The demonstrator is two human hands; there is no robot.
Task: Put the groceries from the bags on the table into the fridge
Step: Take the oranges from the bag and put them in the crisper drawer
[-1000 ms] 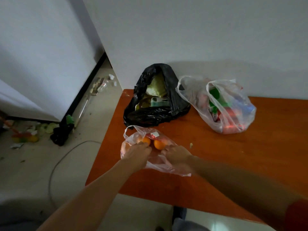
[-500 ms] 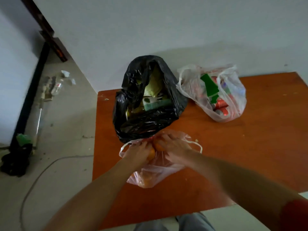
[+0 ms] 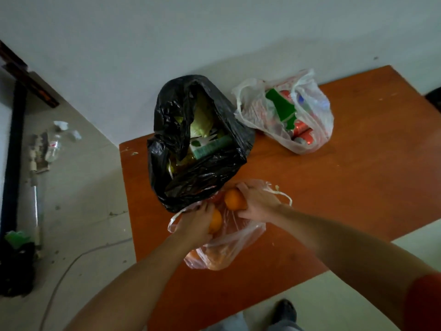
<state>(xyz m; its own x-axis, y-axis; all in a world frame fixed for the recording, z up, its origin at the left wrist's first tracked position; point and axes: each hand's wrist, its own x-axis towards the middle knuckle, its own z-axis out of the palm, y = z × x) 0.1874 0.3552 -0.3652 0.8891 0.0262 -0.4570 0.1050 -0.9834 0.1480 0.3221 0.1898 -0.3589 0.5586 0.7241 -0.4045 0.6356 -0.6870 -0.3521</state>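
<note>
Over the mouth of the thin plastic bag, the left hand curls round the nearer orange and the right hand round the farther orange. If the film snags, the remaining oranges below the wrists could roll off the worktop. Beyond the hands sit a black bag and a bag of cans. To their left is a littered floor.

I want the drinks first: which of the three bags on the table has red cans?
The clear bag farthest right, by the wall, with red cans showing through it. The black bag holds green packs; the near clear bag holds oranges.
</note>
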